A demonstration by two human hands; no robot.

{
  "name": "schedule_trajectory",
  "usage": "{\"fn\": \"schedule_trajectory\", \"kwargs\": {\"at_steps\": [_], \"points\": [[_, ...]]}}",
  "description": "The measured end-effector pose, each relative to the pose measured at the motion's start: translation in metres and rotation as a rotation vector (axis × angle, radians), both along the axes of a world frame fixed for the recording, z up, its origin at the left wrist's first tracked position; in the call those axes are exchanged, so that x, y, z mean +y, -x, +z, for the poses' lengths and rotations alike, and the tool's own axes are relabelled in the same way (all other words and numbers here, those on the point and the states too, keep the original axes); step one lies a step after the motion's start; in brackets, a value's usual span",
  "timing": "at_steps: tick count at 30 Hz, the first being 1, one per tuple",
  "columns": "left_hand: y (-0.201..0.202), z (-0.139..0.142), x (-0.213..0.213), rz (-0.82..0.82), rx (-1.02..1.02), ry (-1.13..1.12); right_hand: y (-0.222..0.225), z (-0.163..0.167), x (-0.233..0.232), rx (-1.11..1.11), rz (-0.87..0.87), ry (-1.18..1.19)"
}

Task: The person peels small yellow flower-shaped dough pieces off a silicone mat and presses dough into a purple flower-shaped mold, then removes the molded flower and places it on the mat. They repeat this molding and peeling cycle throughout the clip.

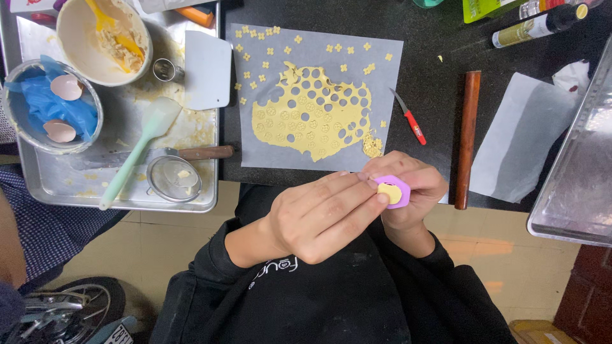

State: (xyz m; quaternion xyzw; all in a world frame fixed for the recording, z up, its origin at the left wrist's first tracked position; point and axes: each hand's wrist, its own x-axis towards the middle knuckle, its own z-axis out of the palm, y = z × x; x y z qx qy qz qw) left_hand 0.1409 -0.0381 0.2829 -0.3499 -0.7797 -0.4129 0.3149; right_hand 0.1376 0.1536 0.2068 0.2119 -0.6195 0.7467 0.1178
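Far left of the fingers, up on the metal tray (38,185), sit a bowl w/ blue glove and eggshells (51,105), a cream mixing bowl (102,38) w/ a yellow spatula in it, a pale green spatula (137,150), a small sieve (173,178) and a white scraper (207,69); all well apart from both hands. Just above the fingers, on the black table (440,83), lies the parchment sheet (319,102) w/ the rolled yellow dough (312,114), punched full of round holes, small flower cut-outs scattered along the top edge. Left hand (319,220) comes in from the left, fingers (366,194) stretched out long toward the right, tips pressing on the purple cutter (393,191); not wrapped round it, more a flat push on the dough piece showing in its mouth. Right hand (411,191) is curled closed round the cutter from behind and the right, so the cutter sits between the two hands, held off the table edge over the lap. Cutter's open face points up toward the camera. Right of the fingers: a red-handled knife (411,121), near; then a wooden rolling pin (468,140) lying long axis up-down, close by the right hand; past it a second parchment sheet (519,140) and a metal tray edge (574,191). Open room is mostly on the sheet's bare lower margin.
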Motion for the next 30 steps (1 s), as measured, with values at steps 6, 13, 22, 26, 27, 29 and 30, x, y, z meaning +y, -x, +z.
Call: {"fn": "schedule_trajectory", "kwargs": {"at_steps": [6, 13, 22, 26, 27, 29, 30], "points": [[-0.0006, 0.0005, 0.0, 0.009, -0.006, 0.012, 0.0009, -0.0012, 0.0014, 0.042, -0.02, -0.036], [-0.0011, -0.0007, -0.0008, 0.025, -0.017, -0.003, 0.0019, -0.0023, 0.0024, 0.069, -0.026, -0.066], [-0.0022, -0.0005, 0.0002, 0.013, -0.065, -0.042, -0.0026, -0.0026, 0.0016, 0.03, -0.06, -0.069], [-0.0016, -0.0007, 0.0007, 0.021, -0.004, -0.005, -0.0017, -0.0018, 0.0031, 0.035, -0.083, -0.108], [-0.0012, -0.0011, 0.0005, 0.022, 0.005, 0.013, -0.0009, -0.0021, 0.0029, 0.05, -0.065, -0.092], [-0.0019, -0.0016, 0.0007, 0.046, 0.026, 0.038, -0.0003, -0.0025, 0.0029, 0.082, -0.03, -0.061], [-0.0029, -0.0018, 0.002, 0.069, 0.038, 0.045, -0.0004, -0.0029, 0.0025, 0.075, -0.033, -0.052]]}}
